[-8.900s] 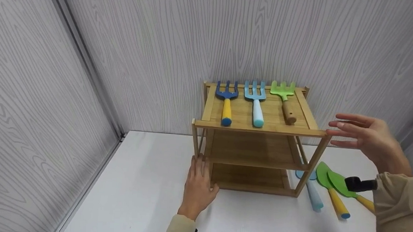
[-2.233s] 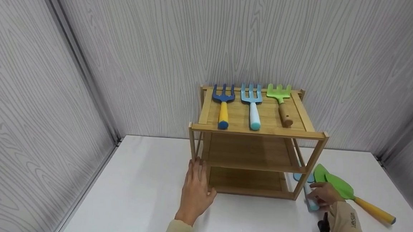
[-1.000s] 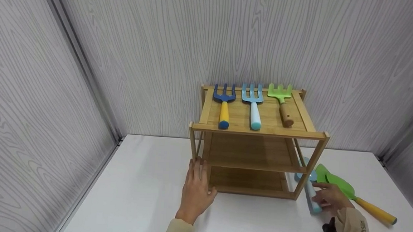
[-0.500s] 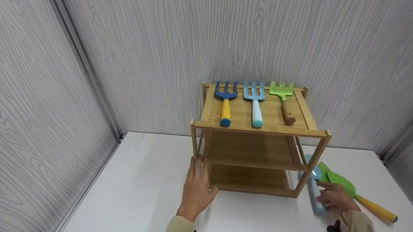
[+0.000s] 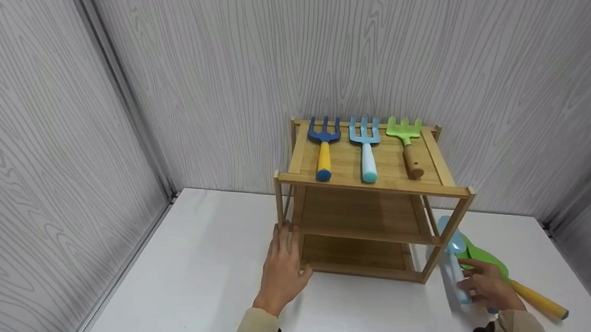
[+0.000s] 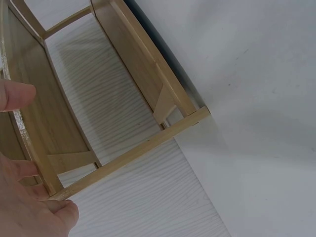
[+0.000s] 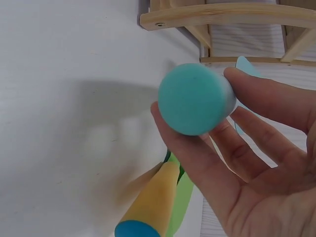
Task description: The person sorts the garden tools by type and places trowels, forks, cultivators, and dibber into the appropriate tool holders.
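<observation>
My right hand (image 5: 490, 288) pinches the pale blue handle of a hand trowel (image 5: 456, 243) by the rack's right front leg. The trowel's light blue blade points to the back, its shadow beside it. In the right wrist view, thumb and fingers hold the handle near its round turquoise end (image 7: 192, 98). My left hand (image 5: 281, 280) rests against the left front leg of a wooden three-tier rack (image 5: 368, 236). Its fingers look straight and its thumb stands apart; in the left wrist view the fingertips (image 6: 66, 212) touch the leg.
On the rack's top lie a dark blue hand fork (image 5: 324, 137), a light blue fork (image 5: 364, 134) and a green fork (image 5: 404, 131). Two green trowels lie on the table right of the rack, one with a yellow handle (image 5: 538, 300) showing. Grooved walls (image 5: 229, 80) stand behind and beside.
My right hand has come down from the rack's upper right corner to the light blue trowel, gripped it and shifted it right. The left hand stays at the leg.
</observation>
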Available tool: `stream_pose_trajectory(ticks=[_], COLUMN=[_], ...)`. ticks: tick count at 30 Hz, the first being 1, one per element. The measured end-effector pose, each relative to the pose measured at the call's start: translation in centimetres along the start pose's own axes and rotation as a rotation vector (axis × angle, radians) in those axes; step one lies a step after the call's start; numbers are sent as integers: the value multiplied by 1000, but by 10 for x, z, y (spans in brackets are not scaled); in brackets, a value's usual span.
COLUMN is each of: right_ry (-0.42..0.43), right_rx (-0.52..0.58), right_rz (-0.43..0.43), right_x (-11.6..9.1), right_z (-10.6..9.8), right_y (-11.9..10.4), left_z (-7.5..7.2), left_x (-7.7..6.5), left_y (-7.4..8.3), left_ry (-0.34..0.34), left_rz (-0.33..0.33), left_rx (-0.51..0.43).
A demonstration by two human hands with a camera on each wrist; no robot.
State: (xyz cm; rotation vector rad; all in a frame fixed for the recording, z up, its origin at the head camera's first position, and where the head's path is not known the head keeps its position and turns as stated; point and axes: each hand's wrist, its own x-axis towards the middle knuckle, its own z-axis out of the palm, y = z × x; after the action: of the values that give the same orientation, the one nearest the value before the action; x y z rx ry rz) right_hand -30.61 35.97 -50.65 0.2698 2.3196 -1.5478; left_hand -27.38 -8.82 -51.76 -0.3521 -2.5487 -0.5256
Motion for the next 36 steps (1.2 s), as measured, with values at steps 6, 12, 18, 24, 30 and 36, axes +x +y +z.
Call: stream_pose_trajectory(ticks=[6, 12, 18, 24, 30, 36], right_ry=[39, 53, 69, 87, 124, 138], right_rx=[-57, -56, -19, -17, -16, 20], right_rz=[-52, -46, -27, 5, 20, -12], right_x=[-8, -14, -16, -17, -20, -26], right_z=[-1, 1, 6, 7, 9, 11], right_y=[1, 5, 10, 11, 12, 13], left_z=[0, 0, 0, 2, 1, 1], left_x=[1, 1, 0, 0, 0, 0], left_y=[1, 1, -1, -3, -2, -1], left_ry=[15, 4, 11, 19, 16, 16], left_rz=[5, -3, 5, 11, 7, 8], left_rx=[-8, -9, 8, -7, 5, 38])
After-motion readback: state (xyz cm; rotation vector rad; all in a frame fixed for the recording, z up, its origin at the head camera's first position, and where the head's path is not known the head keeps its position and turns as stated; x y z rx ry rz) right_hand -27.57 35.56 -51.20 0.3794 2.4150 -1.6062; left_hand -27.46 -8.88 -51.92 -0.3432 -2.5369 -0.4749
